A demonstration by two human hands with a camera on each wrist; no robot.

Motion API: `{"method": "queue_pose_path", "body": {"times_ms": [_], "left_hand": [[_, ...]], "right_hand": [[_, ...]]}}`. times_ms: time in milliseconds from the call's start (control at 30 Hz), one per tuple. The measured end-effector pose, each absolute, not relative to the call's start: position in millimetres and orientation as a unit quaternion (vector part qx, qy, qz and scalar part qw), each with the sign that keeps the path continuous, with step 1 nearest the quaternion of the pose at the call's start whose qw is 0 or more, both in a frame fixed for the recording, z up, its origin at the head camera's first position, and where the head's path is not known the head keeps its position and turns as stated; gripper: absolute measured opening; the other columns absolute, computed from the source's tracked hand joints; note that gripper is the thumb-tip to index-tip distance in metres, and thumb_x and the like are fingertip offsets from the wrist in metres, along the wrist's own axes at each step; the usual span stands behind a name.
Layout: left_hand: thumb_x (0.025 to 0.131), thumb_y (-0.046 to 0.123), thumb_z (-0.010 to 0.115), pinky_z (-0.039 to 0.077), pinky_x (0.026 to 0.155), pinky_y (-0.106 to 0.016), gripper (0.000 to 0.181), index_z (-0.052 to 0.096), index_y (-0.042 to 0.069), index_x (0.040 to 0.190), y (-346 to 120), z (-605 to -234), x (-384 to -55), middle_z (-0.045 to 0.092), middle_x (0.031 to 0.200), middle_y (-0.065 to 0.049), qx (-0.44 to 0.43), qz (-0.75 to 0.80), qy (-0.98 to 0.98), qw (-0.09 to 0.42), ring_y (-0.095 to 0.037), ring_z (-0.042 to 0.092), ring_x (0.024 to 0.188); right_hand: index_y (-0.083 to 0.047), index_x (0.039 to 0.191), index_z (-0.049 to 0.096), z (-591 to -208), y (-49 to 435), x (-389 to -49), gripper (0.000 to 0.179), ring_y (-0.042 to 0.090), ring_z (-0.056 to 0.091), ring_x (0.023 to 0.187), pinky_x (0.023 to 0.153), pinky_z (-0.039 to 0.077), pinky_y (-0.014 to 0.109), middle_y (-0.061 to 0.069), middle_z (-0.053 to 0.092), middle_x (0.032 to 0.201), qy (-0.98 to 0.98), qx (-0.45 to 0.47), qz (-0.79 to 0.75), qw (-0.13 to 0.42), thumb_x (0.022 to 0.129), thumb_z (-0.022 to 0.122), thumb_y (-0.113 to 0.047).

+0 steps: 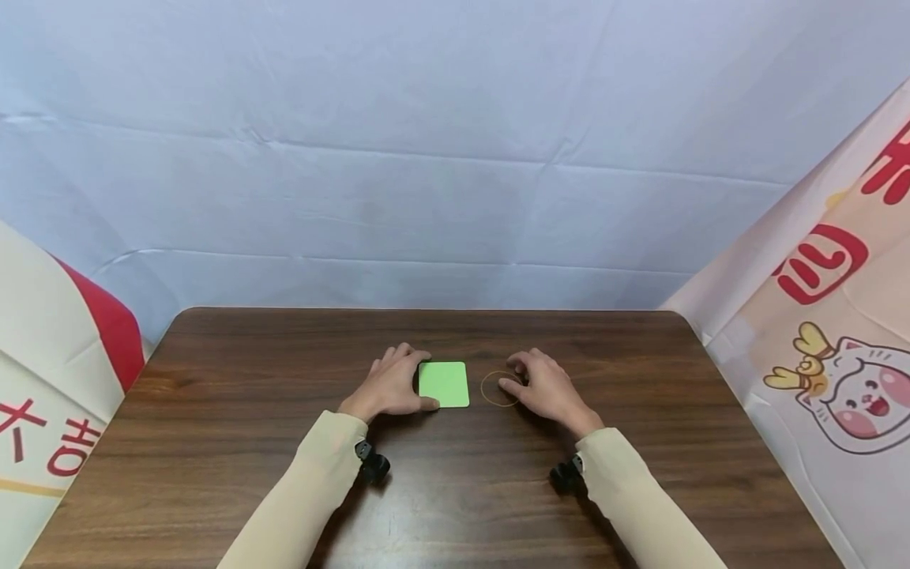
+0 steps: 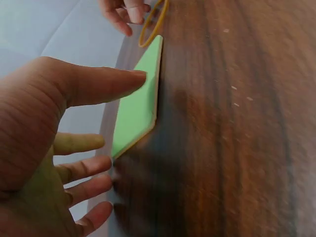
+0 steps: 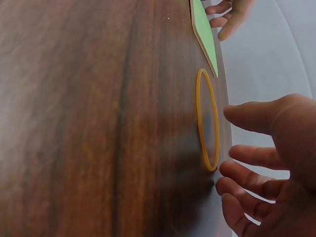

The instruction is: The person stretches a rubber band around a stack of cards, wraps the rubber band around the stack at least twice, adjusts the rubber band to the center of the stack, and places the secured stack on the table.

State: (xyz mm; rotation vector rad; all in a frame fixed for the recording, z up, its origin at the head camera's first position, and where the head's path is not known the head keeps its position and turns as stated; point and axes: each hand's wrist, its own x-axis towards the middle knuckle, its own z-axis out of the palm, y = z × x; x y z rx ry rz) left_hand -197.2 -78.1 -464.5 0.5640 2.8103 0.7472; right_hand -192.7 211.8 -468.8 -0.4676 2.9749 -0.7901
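Observation:
A light green square card (image 1: 445, 385) with rounded corners and a thin pale edge lies flat on the table. My left hand (image 1: 395, 385) is at its left side, thumb and fingers spread apart around the card's left corners; the left wrist view shows the thumb over the card (image 2: 138, 106) without gripping it. To the right of the card lies a thin yellow rubber band (image 3: 200, 118), loosely round. My right hand (image 1: 546, 387) hovers at the band's right side with thumb and fingers apart, holding nothing.
The dark wooden table (image 1: 235, 442) has a rounded far edge in front of a pale hanging cloth (image 1: 426, 197). Printed cloths hang at the left (image 1: 43, 379) and right (image 1: 839, 356). Each wrist wears a small black camera.

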Motion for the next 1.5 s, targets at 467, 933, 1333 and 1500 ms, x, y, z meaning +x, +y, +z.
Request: {"method": "queue_pose_path", "body": {"times_ms": [467,933,1333,1500], "left_hand": [[0.065,0.033,0.097,0.032,0.082,-0.04,0.081,0.058,0.007,0.131,-64.4,-452.4,-210.1,0.048,0.115,-0.008,0.169,0.219,0.95,0.146,-0.027,0.038,0.098],[0.059,0.013,0.1,0.05,0.081,-0.042,0.083,0.051,0.002,0.125,-55.8,-443.4,-217.3,0.058,0.096,-0.005,0.149,0.274,0.934,0.176,-0.024,0.057,0.085],[0.075,-0.004,0.082,0.046,0.075,-0.039,0.046,0.055,0.011,0.109,-61.9,-444.9,-193.0,0.061,0.101,-0.003,0.185,0.342,0.921,0.03,-0.022,0.053,0.083],[0.073,-0.006,0.081,0.047,0.077,-0.042,0.044,0.055,0.013,0.103,-64.5,-448.1,-183.9,0.06,0.092,-0.003,0.219,0.321,0.921,-0.041,-0.021,0.052,0.08]], "right_hand": [[-0.008,0.108,0.068,-469.1,204.7,-199.5,0.014,0.019,0.055,0.081,0.072,0.048,0.041,0.003,0.057,0.094,0.963,-0.141,-0.227,0.035,0.096,0.071,-0.016],[-0.011,0.084,0.057,-467.3,199.6,-203.0,0.017,0.021,0.045,0.077,0.069,0.041,0.038,0.003,0.048,0.085,0.972,-0.154,-0.166,0.062,0.098,0.062,-0.003],[-0.005,0.101,0.061,-463.1,210.9,-194.2,0.008,0.018,0.054,0.069,0.063,0.046,0.034,0.003,0.061,0.086,0.93,-0.125,-0.342,0.056,0.105,0.055,-0.008],[-0.002,0.106,0.066,-459.3,213.3,-191.4,0.011,0.015,0.056,0.071,0.065,0.045,0.03,0.001,0.063,0.083,0.915,-0.124,-0.378,0.067,0.099,0.065,-0.01]]}}
